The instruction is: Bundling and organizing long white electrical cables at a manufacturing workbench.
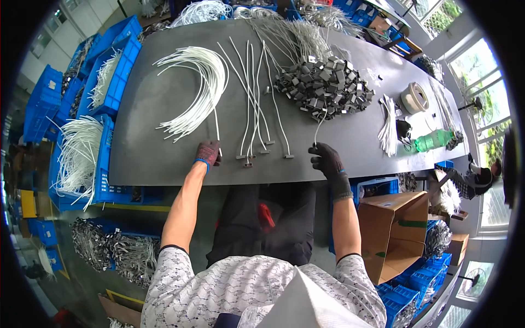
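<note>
My left hand (pixel 209 153), in a dark reddish knit glove, is closed on the lower end of a white wire (pixel 217 128). That wire runs up to a curved bundle of white wires (pixel 210 82) on the table. My right hand (pixel 327 159), in a black glove, pinches the near end of another white wire (pixel 318 130). Its far end reaches the front of a heap of small grey metal blocks (pixel 328 85). Between my hands lie several loose wires (pixel 250 109), some with a small metal block (pixel 289 157) at the near end.
The grey table (pixel 158 158) carries a tape roll (pixel 414 98), a green plastic bottle (pixel 435 141) and a short wire bundle (pixel 388 128) at right. Blue crates (pixel 104 156) of wires stand left. An open cardboard box (pixel 391 232) sits below right. Another person (pixel 476 177) is far right.
</note>
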`<state>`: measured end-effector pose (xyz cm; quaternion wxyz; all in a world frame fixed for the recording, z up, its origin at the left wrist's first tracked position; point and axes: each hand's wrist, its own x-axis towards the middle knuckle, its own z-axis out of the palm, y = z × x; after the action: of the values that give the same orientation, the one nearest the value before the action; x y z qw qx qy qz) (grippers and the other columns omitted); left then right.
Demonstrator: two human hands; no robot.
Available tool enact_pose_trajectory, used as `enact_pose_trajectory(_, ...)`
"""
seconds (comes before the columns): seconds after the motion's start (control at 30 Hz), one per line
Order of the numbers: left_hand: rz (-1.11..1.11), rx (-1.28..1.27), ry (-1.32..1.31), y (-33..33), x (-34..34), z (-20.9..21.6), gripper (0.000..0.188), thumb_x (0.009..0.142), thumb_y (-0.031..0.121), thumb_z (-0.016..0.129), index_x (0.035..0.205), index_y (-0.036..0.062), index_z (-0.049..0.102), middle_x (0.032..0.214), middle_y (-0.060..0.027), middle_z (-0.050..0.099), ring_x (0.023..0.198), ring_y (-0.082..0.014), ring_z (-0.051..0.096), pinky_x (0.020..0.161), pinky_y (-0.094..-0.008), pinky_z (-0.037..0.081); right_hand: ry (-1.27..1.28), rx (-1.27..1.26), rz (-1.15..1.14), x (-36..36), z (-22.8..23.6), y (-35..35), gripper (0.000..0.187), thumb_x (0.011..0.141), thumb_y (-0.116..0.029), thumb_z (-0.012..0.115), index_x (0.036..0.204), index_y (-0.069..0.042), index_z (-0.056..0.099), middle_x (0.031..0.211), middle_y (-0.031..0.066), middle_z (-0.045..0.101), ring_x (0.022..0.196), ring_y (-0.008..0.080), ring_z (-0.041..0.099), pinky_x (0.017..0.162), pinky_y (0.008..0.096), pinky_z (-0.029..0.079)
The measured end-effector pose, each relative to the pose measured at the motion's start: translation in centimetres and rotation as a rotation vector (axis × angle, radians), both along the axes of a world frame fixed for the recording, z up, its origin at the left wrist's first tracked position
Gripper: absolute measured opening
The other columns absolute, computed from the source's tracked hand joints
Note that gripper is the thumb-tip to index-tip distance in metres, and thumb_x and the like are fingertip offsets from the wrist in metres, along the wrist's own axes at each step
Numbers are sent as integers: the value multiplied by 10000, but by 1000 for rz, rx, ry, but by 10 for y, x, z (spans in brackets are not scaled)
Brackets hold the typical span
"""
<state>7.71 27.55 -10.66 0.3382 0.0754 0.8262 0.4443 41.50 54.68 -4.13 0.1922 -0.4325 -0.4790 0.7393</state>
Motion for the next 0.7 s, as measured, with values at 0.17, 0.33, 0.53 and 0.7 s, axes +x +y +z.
enact_pose_trajectory(0.17,176,307,-370,-11,27,9,120,869,187,702,863,68,692,684,-43,647,526,-175,617,471,-336,540,-24,-133,252,2,12,-38,334,966,-397,614,1013,-67,629,876,97,686,618,161,590,533,300,476)
enact_pose_trajectory(0.33,60,460,-500,-37,44,31,97,873,158,732,913,77,696,771,-26,664,635,-161,639,557,-317,553,-215,90,423,120,-48,-113,170,930,-233,654,1025,-93,641,915,82,678,709,205,628,623,344,511)
enact_pose_trajectory(0.53,-274,516,-755,19,99,86,141,947,217,667,1023,102,639,852,-3,647,691,-115,600,586,-282,492,-1041,340,974,383,-201,-235,196,937,-187,531,982,-47,661,854,238,680,805,445,655,696,518,513)
enact_pose_trajectory(0.7,-213,807,-876,121,173,64,127,933,145,679,1025,80,619,922,-38,658,814,-159,663,725,-334,581,-985,802,519,344,-137,-272,230,965,-213,493,976,-56,661,878,233,686,844,452,658,701,510,522)
